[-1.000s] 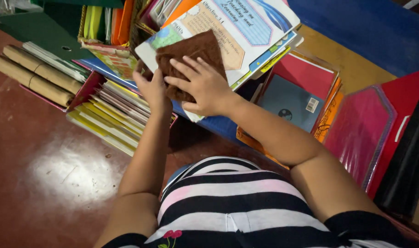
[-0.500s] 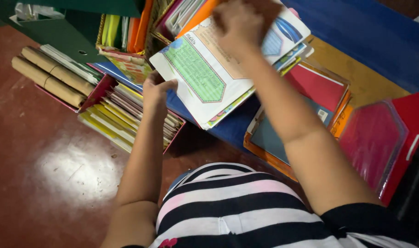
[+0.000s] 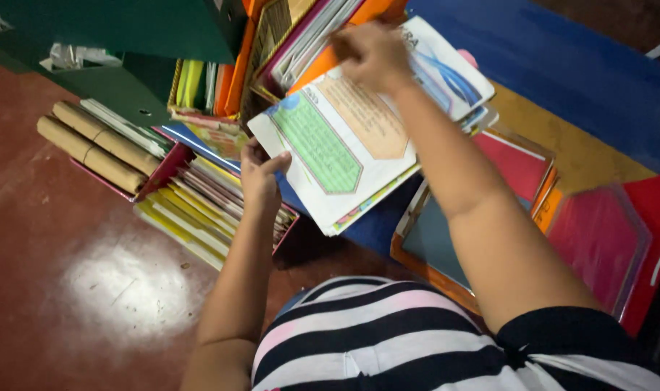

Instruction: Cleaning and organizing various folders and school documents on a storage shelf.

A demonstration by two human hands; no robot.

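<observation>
So the floor (image 3: 76,289) is polished dark red, concrete by the looks of it, and a bright patch of overhead light is reflected off it at lower left, with small scuffs and specks shown up in the glare. A blue mat (image 3: 583,80) is spread across the upper right, and a mustard-yellow strip (image 3: 561,141) is laid along its lower edge. A dark green box (image 3: 127,32) is parked at the top left corner. No walls or windows are caught in view; everything is lit from above, pretty evenly.
</observation>
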